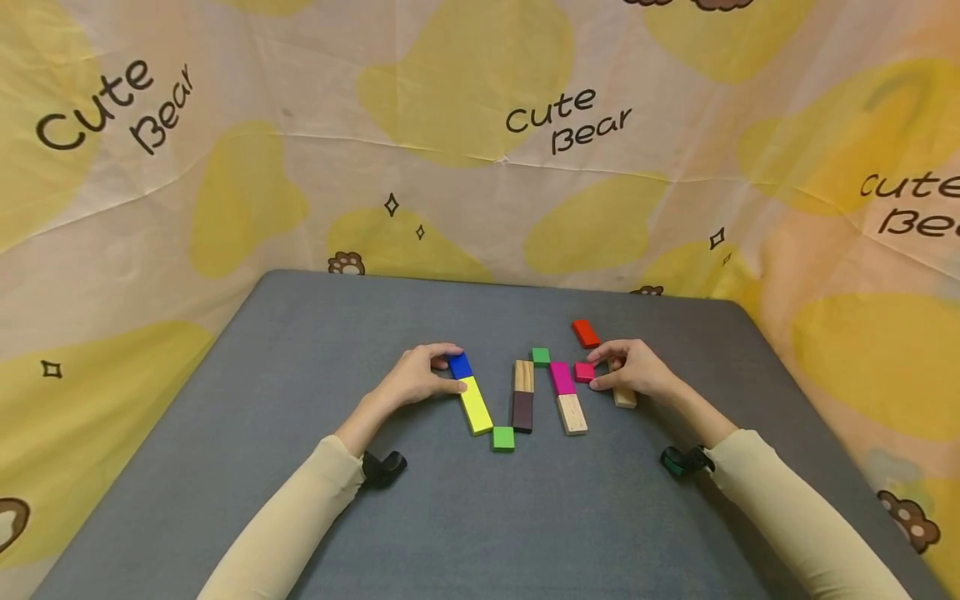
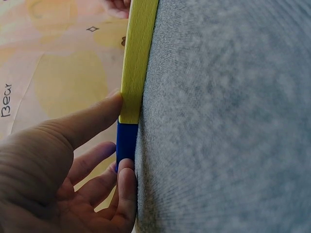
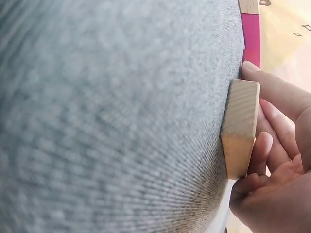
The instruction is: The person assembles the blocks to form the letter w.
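My left hand (image 1: 408,377) holds a blue block (image 1: 460,367) at the upper end of a slanting row, index finger at its far end. The thumb tip rests beside the seam with a yellow block (image 1: 476,408); in the left wrist view, the fingers curl at the blue block's end. My right hand (image 1: 639,368) pinches a small pinkish-red block (image 1: 584,372) between thumb and forefinger, right of a magenta block (image 1: 562,378). Below this hand lies a plain wooden block (image 1: 624,397), partly covered by it; the right wrist view shows that block (image 3: 239,128) close up.
A green square block (image 1: 503,439) lies at the yellow block's lower end. Wood-grained (image 1: 524,377) and dark brown (image 1: 522,412) blocks stand end to end, with another green block (image 1: 541,357) above. A pale wooden block (image 1: 572,415) continues the magenta one. An orange-red block (image 1: 586,333) lies farther back.
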A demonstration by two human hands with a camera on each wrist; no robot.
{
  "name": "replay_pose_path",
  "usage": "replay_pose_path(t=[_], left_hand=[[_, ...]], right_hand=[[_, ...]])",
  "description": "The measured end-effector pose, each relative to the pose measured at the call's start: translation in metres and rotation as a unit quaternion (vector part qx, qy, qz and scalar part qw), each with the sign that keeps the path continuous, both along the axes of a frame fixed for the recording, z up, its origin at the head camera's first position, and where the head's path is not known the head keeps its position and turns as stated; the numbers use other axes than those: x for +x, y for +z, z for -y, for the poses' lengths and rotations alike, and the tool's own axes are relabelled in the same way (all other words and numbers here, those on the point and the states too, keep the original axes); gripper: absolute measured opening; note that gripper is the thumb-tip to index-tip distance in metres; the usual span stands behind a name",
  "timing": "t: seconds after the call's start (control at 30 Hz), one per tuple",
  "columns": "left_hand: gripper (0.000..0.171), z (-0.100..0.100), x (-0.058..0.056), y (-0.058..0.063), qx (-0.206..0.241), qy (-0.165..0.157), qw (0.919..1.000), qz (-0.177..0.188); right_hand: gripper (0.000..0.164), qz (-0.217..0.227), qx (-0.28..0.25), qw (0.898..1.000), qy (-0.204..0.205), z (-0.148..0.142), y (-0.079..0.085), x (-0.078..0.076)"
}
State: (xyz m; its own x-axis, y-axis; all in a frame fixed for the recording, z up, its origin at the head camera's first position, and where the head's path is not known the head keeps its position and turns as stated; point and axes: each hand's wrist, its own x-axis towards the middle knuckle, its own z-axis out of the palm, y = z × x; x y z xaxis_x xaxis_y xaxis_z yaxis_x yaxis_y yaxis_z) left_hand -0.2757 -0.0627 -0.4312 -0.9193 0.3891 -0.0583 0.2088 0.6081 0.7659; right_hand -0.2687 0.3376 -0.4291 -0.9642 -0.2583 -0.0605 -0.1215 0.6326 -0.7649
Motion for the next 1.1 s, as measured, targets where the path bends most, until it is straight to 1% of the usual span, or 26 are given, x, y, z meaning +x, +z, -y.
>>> replay_pose_path(t=[0.1, 0.2, 0.3, 0.5, 0.6, 0.77, 0.97, 1.1], left_hand=[[0.063, 0.000, 0.000, -0.001, 0.000, 0.002, 1.0000, 0.002], [0.063, 0.001, 0.001, -0.002, 0.000, 0.003, 1.0000, 0.002], [0.063, 0.002, 0.002, -0.002, 0.001, 0.004, 1.0000, 0.002], [0.063, 0.003, 0.002, -0.003, -0.002, 0.005, 1.0000, 0.004], [0.063, 0.003, 0.002, -0.003, -0.002, 0.007, 1.0000, 0.004], [0.063, 0.001, 0.001, -0.003, -0.001, 0.006, 1.0000, 0.002], [0.062, 0.001, 0.001, -0.003, -0.002, 0.008, 1.0000, 0.003], [0.063, 0.002, 0.001, -0.001, 0.003, 0.007, 1.0000, 0.002]], right_hand=[[0.038, -0.001, 0.000, 1.000, -0.008, 0.000, 0.001, 0.001], [0.038, -0.004, -0.012, 1.000, -0.016, 0.000, 0.002, 0.002], [0.038, -0.011, -0.019, 1.000, -0.012, -0.001, 0.003, 0.004], [0.038, -0.026, -0.012, 1.000, -0.013, -0.002, 0.011, 0.014], [0.037, -0.043, -0.014, 0.999, -0.013, -0.003, 0.016, 0.023], [0.036, -0.068, -0.030, 0.997, -0.019, -0.004, 0.022, 0.045], [0.041, -0.052, -0.073, 0.994, -0.068, -0.001, 0.025, 0.076], [0.041, -0.034, -0.085, 0.993, -0.077, 0.000, 0.026, 0.095]])
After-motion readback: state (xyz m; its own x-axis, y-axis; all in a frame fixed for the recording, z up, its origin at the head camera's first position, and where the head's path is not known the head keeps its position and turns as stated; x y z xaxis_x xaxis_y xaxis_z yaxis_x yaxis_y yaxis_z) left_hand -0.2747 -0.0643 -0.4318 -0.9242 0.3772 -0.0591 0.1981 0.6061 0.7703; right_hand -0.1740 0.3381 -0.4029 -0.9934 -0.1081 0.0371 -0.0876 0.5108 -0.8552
